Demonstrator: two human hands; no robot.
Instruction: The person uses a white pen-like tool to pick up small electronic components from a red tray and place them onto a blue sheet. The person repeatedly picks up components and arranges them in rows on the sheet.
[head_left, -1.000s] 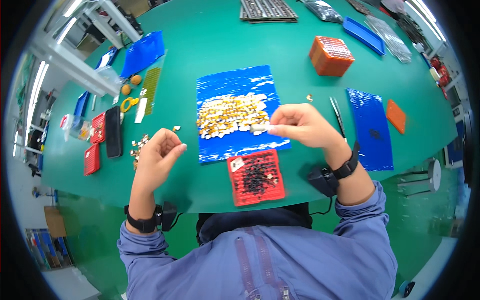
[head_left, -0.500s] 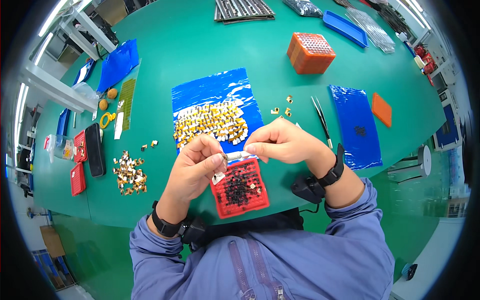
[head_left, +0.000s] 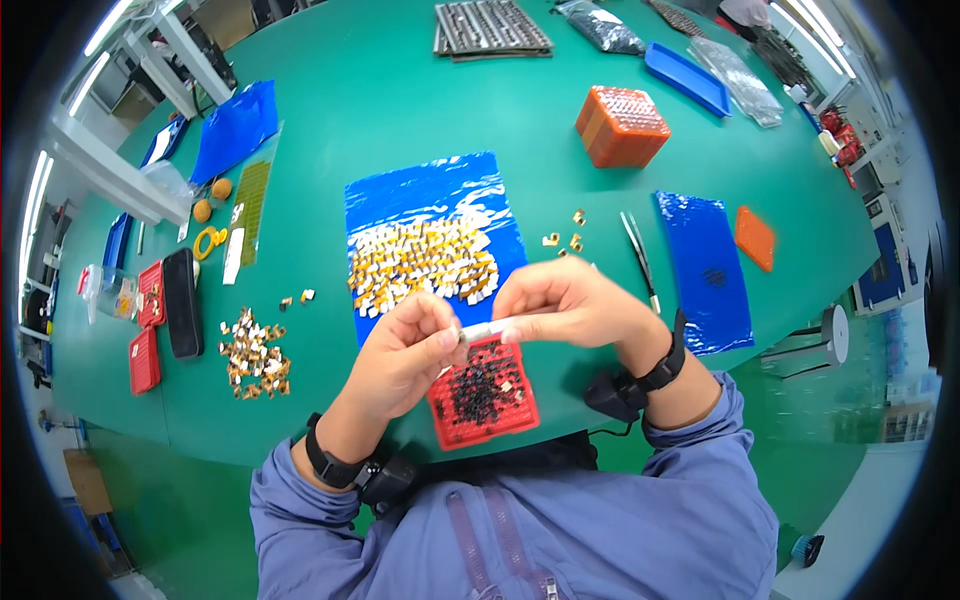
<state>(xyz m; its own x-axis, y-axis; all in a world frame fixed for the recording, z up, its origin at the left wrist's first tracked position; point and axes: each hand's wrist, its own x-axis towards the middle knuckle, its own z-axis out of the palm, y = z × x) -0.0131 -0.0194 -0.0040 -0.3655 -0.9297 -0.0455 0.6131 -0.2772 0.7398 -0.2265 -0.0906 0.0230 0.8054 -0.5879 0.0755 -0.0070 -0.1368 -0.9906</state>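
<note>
My left hand (head_left: pixel 408 355) and my right hand (head_left: pixel 565 303) meet over a red tray (head_left: pixel 447 438). A small white tube-like piece (head_left: pixel 482 331) bridges them; the fingertips of both hands pinch its ends. Its exact kind does not show. Small black parts (head_left: pixel 478 392) lie scattered in the tray, with a few pale bits among them. Beyond my hands is a blue film sheet (head_left: pixel 420 190) bearing rows of small white-and-gold flexible pieces (head_left: pixel 425 262).
Tweezers (head_left: pixel 638 255) lie on the right, near a second blue sheet (head_left: pixel 708 290) and an orange block (head_left: pixel 754 238). An orange tray stack (head_left: pixel 622 128) stands farther back. To the left are a loose pile of pieces (head_left: pixel 255 355), a black case (head_left: pixel 183 303) and yellow scissors (head_left: pixel 207 242).
The view has shifted slightly, so the table's things sit lower. Both hands still pinch the white piece. A pale flap seen below my left fingers earlier is mostly out of sight.
</note>
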